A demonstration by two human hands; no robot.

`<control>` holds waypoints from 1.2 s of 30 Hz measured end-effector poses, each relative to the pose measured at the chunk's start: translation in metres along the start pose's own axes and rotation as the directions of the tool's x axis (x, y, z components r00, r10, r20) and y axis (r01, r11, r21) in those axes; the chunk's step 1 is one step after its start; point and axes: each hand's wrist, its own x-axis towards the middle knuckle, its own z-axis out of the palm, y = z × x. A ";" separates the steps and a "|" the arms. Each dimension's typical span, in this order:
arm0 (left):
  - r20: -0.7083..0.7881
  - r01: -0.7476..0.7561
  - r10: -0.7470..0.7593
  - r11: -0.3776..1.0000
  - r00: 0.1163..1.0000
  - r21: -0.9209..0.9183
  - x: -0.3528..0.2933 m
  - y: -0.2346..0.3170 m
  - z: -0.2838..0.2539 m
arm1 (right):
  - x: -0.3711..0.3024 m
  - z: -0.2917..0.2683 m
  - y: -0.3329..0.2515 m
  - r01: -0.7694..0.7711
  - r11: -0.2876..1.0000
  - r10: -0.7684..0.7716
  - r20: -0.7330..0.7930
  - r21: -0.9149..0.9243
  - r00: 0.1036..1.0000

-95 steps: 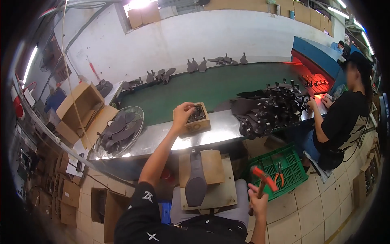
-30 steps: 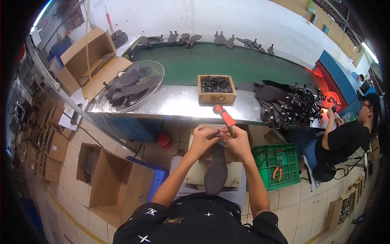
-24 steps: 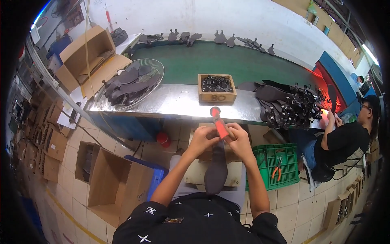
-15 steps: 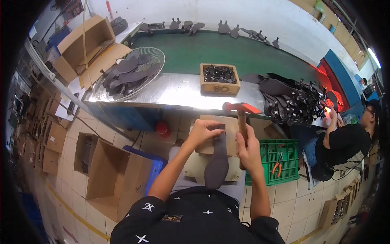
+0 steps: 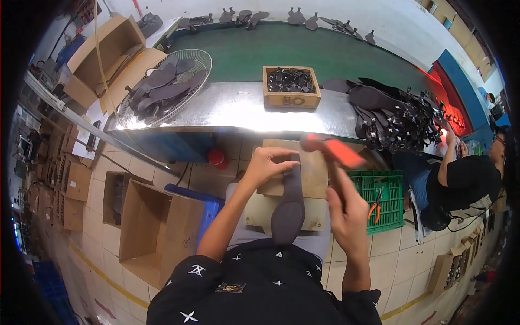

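A dark grey shoe insole (image 5: pixel 288 214) lies lengthwise in front of me, its broad end toward my body. Its narrow far end rests over a wooden block (image 5: pixel 315 181). There my left hand (image 5: pixel 268 168) has thumb and fingers closed on the insole's tip; any small part between them is too small to make out. My right hand (image 5: pixel 348 216) grips the wooden handle of a hammer (image 5: pixel 342 153), whose red head is smeared by motion, up and to the right of the insole's tip.
A wooden box (image 5: pixel 292 101) of small black parts stands on the metal ledge, between a wire basket (image 5: pixel 203 70) of insoles and a heap of insoles (image 5: pixel 392 105). A green crate (image 5: pixel 392 203) holds orange-handled pliers (image 5: pixel 375 208). A co-worker (image 5: pixel 466 179) sits at right; a cardboard box (image 5: pixel 181 238) stands left.
My right hand and the hammer have shifted right, and the hammer head has swung and turned. The left hand stays at the insole's tip. The whole view has tilted slightly.
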 end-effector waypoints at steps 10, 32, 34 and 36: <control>-0.046 -0.125 0.201 0.755 0.978 0.644 0.000 -0.006 0.006 | 0.009 0.021 0.020 0.068 0.996 -0.066 0.034 -0.056 0.997; 0.273 -0.117 0.168 0.974 0.947 -0.193 -0.097 0.123 0.002 | 0.024 0.008 0.075 0.343 0.795 -0.058 0.500 -0.500 0.864; 0.304 -0.036 0.107 0.973 0.947 -0.229 -0.102 0.131 0.000 | 0.018 0.011 0.074 0.362 0.790 -0.111 0.466 -0.495 0.878; 0.330 0.045 0.045 0.965 0.943 -0.258 -0.107 0.131 0.001 | 0.015 0.014 0.069 0.384 0.836 -0.216 0.409 -0.391 0.886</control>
